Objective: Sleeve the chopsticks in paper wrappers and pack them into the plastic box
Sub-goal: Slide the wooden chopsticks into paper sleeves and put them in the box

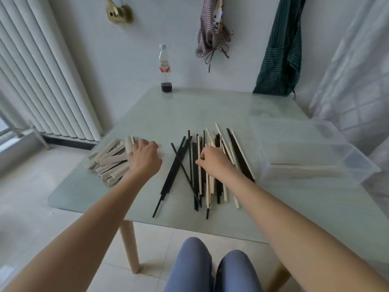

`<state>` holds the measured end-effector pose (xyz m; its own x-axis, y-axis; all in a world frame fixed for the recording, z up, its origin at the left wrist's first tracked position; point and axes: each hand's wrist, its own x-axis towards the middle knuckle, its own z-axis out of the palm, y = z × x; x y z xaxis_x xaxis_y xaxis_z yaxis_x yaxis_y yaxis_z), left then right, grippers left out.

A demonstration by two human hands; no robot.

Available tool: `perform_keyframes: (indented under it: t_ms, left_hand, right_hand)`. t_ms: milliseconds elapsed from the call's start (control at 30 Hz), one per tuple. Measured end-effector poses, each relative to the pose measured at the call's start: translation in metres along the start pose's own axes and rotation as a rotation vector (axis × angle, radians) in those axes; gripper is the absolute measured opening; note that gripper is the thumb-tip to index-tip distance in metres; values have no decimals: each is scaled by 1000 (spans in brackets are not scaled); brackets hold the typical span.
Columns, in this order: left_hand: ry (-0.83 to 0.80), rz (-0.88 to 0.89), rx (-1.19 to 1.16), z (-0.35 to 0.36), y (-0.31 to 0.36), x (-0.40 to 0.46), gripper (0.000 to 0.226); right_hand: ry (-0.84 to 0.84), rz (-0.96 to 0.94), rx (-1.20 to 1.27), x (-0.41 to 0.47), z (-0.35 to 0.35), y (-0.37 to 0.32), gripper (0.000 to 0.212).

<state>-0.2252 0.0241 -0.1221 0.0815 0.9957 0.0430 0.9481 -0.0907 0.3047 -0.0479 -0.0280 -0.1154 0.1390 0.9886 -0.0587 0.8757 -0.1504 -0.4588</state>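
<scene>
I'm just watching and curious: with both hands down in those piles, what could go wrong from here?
The right hand is picking in a crossed heap of chopsticks, so it might lift a black one with a pale one. Some ends lie near the table edge and could be knocked off. The left hand on the paper wrappers might drag several along.

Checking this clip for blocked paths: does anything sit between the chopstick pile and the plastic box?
Nothing visible does. The chopsticks lie right beside the box, with only bare table between. The box is open-topped, holding one sleeved pair. The bottle stands far back.
</scene>
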Motion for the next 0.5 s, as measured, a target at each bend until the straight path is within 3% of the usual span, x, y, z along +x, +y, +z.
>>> perform_keyframes:
  t_ms: [67,200,333,500]
  left_hand:
    - [53,-4,36,1,-17,4,44]
    - [-57,-90,47,4,-39,11,47]
    - [48,-79,82,10,-36,13,25]
    - [181,84,21,11,-40,17,19]
  right_hand:
    - [19,62,-79,6,12,-8,26]
    - [39,144,-196,15,26,-24,6]
    - [10,220,-170,23,26,-27,25]
    - [-35,248,-76,26,24,-33,29]
